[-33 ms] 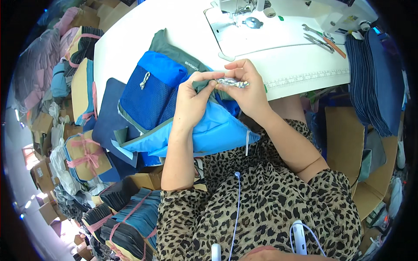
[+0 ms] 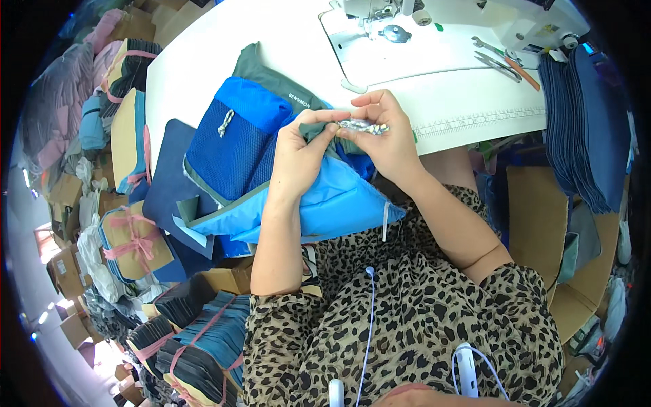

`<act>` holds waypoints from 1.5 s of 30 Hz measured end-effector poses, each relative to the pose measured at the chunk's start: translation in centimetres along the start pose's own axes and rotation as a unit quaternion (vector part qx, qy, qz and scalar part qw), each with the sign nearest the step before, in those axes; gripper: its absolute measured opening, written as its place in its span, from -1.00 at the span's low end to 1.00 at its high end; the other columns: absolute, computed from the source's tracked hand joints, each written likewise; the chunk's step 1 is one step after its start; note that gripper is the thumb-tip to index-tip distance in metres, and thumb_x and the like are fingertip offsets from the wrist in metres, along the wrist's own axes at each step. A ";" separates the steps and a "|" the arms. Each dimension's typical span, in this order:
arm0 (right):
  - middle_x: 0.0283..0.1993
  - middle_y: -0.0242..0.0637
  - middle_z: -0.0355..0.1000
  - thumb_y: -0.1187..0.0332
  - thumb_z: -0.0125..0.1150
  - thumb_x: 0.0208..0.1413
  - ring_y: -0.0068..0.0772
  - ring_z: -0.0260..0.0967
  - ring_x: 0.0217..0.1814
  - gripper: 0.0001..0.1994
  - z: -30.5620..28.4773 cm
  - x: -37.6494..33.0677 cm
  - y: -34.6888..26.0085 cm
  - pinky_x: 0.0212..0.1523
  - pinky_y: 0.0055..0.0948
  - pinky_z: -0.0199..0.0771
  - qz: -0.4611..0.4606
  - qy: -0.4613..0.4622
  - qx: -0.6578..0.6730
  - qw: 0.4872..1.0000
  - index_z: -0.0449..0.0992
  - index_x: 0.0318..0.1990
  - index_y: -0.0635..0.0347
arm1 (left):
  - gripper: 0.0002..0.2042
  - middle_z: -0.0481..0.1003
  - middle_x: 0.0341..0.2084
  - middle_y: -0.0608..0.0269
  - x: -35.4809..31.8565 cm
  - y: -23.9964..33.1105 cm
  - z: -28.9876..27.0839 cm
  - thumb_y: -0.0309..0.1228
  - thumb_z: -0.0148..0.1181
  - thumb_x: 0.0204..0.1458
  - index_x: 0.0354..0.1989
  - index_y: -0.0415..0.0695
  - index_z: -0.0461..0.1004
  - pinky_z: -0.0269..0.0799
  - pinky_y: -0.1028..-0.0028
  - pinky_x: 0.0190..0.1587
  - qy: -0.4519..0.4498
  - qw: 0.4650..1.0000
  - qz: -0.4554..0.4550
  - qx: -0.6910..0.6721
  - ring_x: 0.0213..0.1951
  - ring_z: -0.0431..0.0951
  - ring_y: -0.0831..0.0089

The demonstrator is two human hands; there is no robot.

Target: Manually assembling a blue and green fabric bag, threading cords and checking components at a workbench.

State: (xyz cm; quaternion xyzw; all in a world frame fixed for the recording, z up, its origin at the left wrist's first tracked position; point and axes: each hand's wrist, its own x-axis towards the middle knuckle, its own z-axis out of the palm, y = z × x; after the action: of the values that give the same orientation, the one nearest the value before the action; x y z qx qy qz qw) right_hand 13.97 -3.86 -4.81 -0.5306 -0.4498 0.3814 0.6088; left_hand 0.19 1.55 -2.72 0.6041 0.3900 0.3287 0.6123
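My left hand [image 2: 296, 157] pinches a dark green fabric edge [image 2: 313, 130] between thumb and forefinger. Close against it, my right hand [image 2: 385, 139] grips a short multicoloured braided cord [image 2: 365, 127], its thumb and forefinger meeting the left fingertips at the cord's left end. Both belong to a partly sewn blue bag, whose light blue panel [image 2: 325, 197] hangs below my wrists over my lap. Left of my hands lies its dark blue mesh pocket [image 2: 227, 150], with a similar cord loop [image 2: 226, 123] on it. A dark green fabric piece [image 2: 271, 76] spreads behind on the table.
At the back stands a sewing machine [image 2: 393, 30] on the white table [image 2: 468, 102]. Scissors [image 2: 498, 66] and an orange-handled tool [image 2: 521, 73] lie at its right. Navy fabric pieces [image 2: 583, 129] hang over the right edge, above a cardboard box [image 2: 536, 224]. Tied bundles [image 2: 139, 247] crowd the left.
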 end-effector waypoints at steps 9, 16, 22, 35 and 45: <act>-0.28 -0.25 0.42 0.49 0.34 -0.13 -0.58 0.37 -0.24 -0.66 -0.2 0.1 1.2 -0.26 -0.63 0.37 0.007 -0.013 -0.014 1.000 0.31 -0.21 0.24 | -0.86 0.51 -0.42 0.31 0.1 -0.1 -0.2 -0.62 0.07 0.00 -0.27 -0.27 0.51 0.33 0.66 -0.26 -0.009 1.000 -0.028 0.009 -0.35 0.42 0.66; -0.34 -0.32 0.44 0.51 0.34 -0.13 -0.63 0.37 -0.28 -0.70 -0.7 0.7 1.0 -0.29 -0.64 0.38 0.036 -0.032 0.024 0.999 0.35 -0.26 0.25 | -0.83 0.51 -0.41 0.30 0.2 0.1 -0.4 -0.62 0.10 -0.01 -0.23 -0.26 0.52 0.35 0.65 -0.26 -0.026 0.999 -0.013 -0.041 -0.35 0.43 0.65; -0.36 -0.34 0.47 0.56 0.28 -0.10 -0.64 0.38 -0.32 -0.73 -0.7 0.1 0.4 -0.29 -0.66 0.38 0.054 -0.066 0.072 0.994 0.44 -0.19 0.26 | -0.70 0.51 -0.41 0.29 0.4 -0.1 -0.8 -0.64 0.18 -0.07 -0.09 -0.24 0.45 0.36 0.66 -0.25 -0.012 0.997 -0.017 -0.069 -0.33 0.46 0.64; -0.37 -0.33 0.49 0.57 0.27 -0.13 -0.61 0.42 -0.33 -0.84 -1.2 -0.5 0.0 -0.33 -0.62 0.38 -0.017 -0.063 -0.024 0.998 0.55 -0.32 0.27 | -0.70 0.52 -0.39 0.26 0.2 0.2 -1.0 -0.66 0.23 -0.13 -0.15 -0.25 0.46 0.41 0.63 -0.25 -0.011 0.995 -0.054 -0.089 -0.34 0.49 0.60; -0.37 -0.30 0.47 0.57 0.27 -0.15 -0.56 0.43 -0.33 -0.81 -1.0 -0.6 0.1 -0.34 -0.59 0.39 -0.055 -0.038 -0.075 0.995 0.54 -0.30 0.29 | -0.68 0.51 -0.34 0.26 0.2 -0.1 -0.4 -0.64 0.24 -0.12 -0.13 -0.24 0.45 0.40 0.63 -0.23 0.034 0.996 -0.037 -0.075 -0.30 0.48 0.60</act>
State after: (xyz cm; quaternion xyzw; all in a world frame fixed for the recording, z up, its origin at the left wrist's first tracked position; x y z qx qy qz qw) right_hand 14.76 -4.70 -5.04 -0.5348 -0.5283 0.3320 0.5698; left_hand -0.09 1.95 -2.82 0.5298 0.4068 0.3544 0.6544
